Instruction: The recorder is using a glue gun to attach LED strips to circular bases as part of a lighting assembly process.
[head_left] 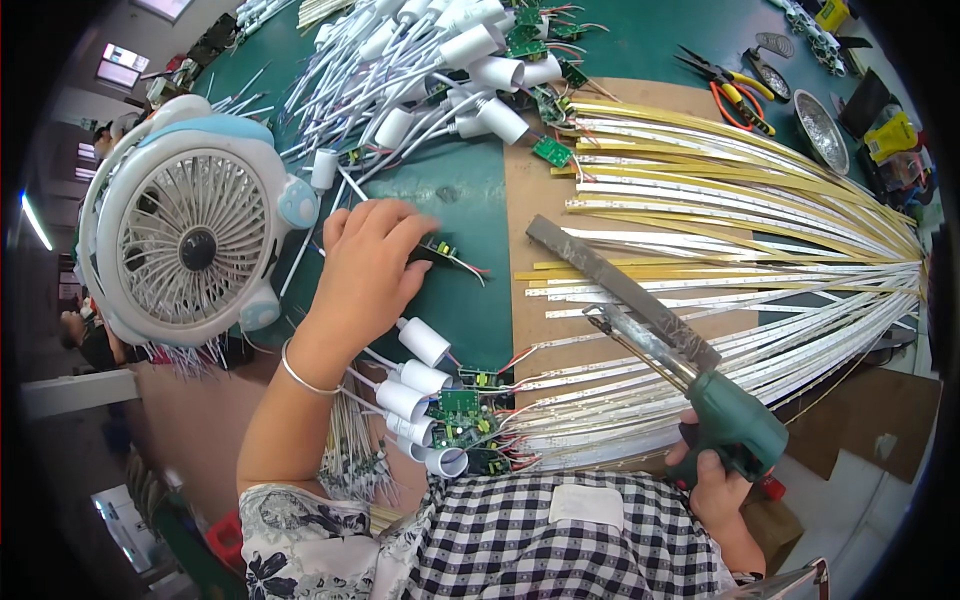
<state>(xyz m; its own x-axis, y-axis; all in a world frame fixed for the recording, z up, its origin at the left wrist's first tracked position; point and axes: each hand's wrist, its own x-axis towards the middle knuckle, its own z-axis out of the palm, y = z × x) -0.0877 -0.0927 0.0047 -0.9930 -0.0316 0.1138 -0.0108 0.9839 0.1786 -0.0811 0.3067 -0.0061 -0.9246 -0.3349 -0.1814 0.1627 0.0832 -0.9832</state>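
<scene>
One brown board (530, 180) lies on the green worktop (465, 205). To the board's left is the left hand (372, 245), with one bracelet at its wrist; its thumb and forefinger stand slightly apart at the near end of one small circuit board (445, 250), which trails thin wires toward the brown board. Whether these fingers clamp it I cannot tell, since the hand hides that end.

The right hand (712, 490), at the brown board's lower right, has its fingers wrapped around the handle of one green soldering gun (740, 425), whose metal tip points up and leftward over the brown board. One grey metal bar (625, 290) lies slantwise across the light strips (720, 190), which fan over the brown board and gather beyond its right edge; they overlap too much to count.

At least five white sockets (424, 342) lie at the brown board's lower left, beside more circuit boards. A larger heap of sockets (470, 45), uncountable, lies at its upper left. One fan (195, 245) is well to its left; one metal dish (822, 133) is at its upper right. Markings on the strips are too small to read.
</scene>
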